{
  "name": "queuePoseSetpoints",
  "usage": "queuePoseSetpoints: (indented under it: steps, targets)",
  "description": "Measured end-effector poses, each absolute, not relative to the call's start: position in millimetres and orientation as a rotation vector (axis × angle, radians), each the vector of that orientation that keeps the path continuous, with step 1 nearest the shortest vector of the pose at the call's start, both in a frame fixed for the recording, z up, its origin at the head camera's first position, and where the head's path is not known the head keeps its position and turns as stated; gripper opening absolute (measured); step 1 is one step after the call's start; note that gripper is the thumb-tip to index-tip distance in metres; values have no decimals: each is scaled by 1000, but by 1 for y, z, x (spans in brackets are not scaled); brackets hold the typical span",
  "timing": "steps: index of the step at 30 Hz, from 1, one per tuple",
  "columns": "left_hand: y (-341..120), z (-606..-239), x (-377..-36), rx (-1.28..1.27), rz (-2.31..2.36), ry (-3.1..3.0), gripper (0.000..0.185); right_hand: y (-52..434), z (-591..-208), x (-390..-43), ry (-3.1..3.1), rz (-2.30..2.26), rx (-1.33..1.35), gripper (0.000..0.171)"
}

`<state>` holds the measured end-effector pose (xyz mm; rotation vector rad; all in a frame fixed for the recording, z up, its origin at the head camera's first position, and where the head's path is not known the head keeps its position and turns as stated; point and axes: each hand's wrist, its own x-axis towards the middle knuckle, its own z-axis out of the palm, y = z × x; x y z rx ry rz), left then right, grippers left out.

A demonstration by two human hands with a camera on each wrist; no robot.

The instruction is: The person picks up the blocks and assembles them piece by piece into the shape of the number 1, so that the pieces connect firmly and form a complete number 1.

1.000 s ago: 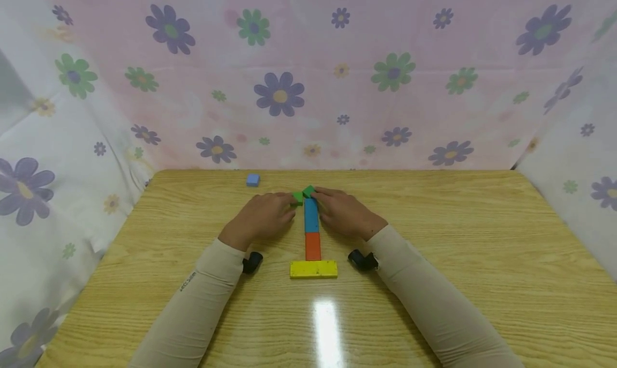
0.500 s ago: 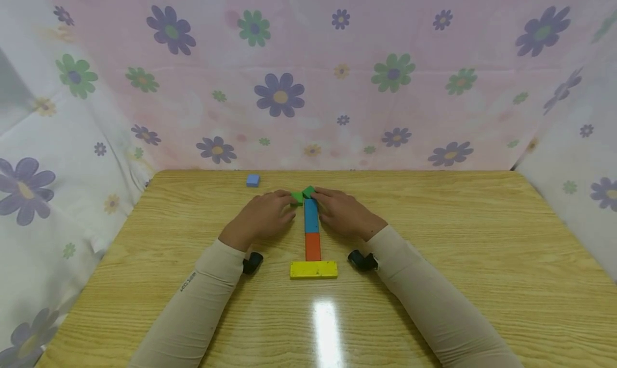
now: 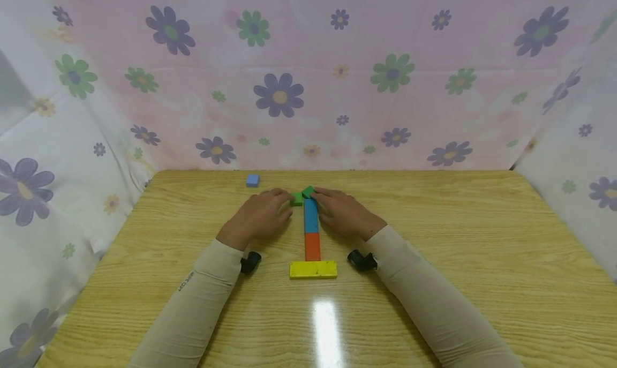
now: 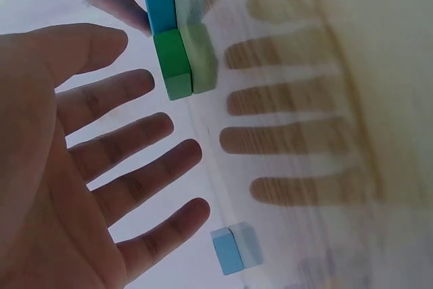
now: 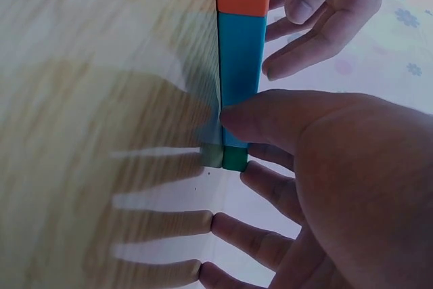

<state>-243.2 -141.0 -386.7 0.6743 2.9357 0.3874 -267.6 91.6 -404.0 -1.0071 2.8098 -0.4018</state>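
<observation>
A row of blocks lies flat on the table: a yellow block (image 3: 313, 270) at the near end, then a red-orange block (image 3: 312, 247) and a blue block (image 3: 310, 216). Two green blocks sit at the far end, a left one (image 3: 296, 198) and a tilted far one (image 3: 308, 191). My left hand (image 3: 260, 215) is just left of the left green block; the left wrist view shows its fingers spread, with nothing held. My right hand (image 3: 348, 213) is along the row's right side, index fingertip at the far green block and thumb (image 5: 254, 116) by the blue block.
A light blue block (image 3: 253, 180) lies alone near the table's back edge, left of the row. Black devices at the left wrist (image 3: 250, 262) and right wrist (image 3: 360, 261) hang over the table (image 3: 458, 239). Flowered cloth (image 3: 342, 95) stands behind it.
My left fingertips have drawn slightly left, off the left green block. The right hand and the blocks look unchanged.
</observation>
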Motion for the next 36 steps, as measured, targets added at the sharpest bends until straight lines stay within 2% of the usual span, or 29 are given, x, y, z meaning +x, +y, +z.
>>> queuePoseSetpoints:
  steps: [36]
  targets:
    - [-186,-385,-255,424,354,3015,56,91,-402,-265,2797,-420,-984,55]
